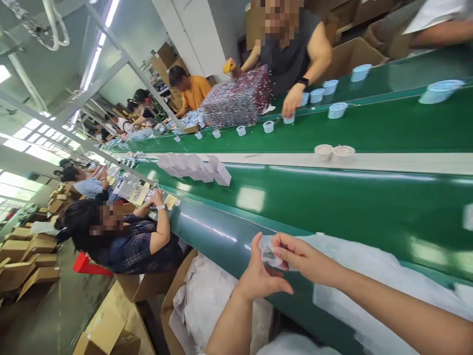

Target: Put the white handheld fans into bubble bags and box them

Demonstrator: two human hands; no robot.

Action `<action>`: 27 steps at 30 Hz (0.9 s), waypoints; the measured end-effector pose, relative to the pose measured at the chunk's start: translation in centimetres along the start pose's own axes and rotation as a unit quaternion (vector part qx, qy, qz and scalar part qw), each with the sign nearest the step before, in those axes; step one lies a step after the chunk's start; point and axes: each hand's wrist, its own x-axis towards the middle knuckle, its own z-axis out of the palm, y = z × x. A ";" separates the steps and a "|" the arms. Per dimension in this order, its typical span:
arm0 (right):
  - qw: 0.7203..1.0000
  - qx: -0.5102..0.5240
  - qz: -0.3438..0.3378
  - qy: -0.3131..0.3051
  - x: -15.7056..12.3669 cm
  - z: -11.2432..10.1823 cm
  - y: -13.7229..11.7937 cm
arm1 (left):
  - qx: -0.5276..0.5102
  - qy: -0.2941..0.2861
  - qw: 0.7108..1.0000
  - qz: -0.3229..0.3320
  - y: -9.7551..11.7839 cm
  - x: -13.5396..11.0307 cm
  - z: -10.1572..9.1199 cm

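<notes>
A: Nearest first. Grips and handled item?

B: Both short of the near belt (295,197). The right grip (295,254) is narrow, fingertips pinching one small, crinkled whitish item (268,248). The left grip (254,278) is spread wide beside it, thumb well apart from index finger. Whether its hidden fingers touch the item, I cannot tell.

A: Edges and room?

B: A smooth grey-green surface (207,231) runs along the near belt's near side, a raised rail between them. Room for moving extends forward from the grips, across the near belt's flat green width. To the right, thin white sheets (362,254) spread as far as that rail.

A: Materials and shapes?

B: Short of the near belt, one cardboard carton (168,310) holds soft, rumpled white material (210,286). On the near belt's left stretch, upright white boxes (219,170) stand in an overlapping row, sharp-cornered.

A: Counts beyond?

B: Two round whitish tubs (343,153), side by side on the white strip (406,161) bordering the near belt's far side. Beyond, blue cups (337,111): four along the farthest ledge, others in front. One co-worker's hand (293,98) is on a cup.
</notes>
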 end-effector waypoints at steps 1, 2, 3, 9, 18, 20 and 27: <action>0.999 -0.012 0.000 -0.050 1.8 0.1 -0.2 | 0.001 0.033 0.999 -0.006 -0.5 0.3 -0.8; 0.994 -0.040 -0.001 -0.100 3.8 0.0 -0.4 | 0.011 0.083 0.996 -0.011 -1.0 0.5 -1.7; 0.987 -0.082 -0.008 -0.136 6.1 -0.5 -0.8 | 0.024 0.134 0.991 -0.011 -1.4 0.6 -2.6; 0.913 -0.347 -0.145 0.158 25.0 -6.1 -3.9 | 0.008 0.255 0.967 -0.006 -3.5 -0.3 -6.7; 0.875 -0.439 -0.135 0.152 37.6 -10.2 0.5 | -0.143 0.285 0.947 -0.034 -6.9 -1.2 -7.7; 0.872 -0.435 -0.151 0.164 35.5 -10.7 0.3 | -0.159 0.299 0.941 -0.023 -7.1 -1.1 -8.7; 0.860 -0.481 -0.112 0.132 18.3 -15.2 -2.1 | -0.200 0.362 0.899 0.146 0.6 6.9 -9.8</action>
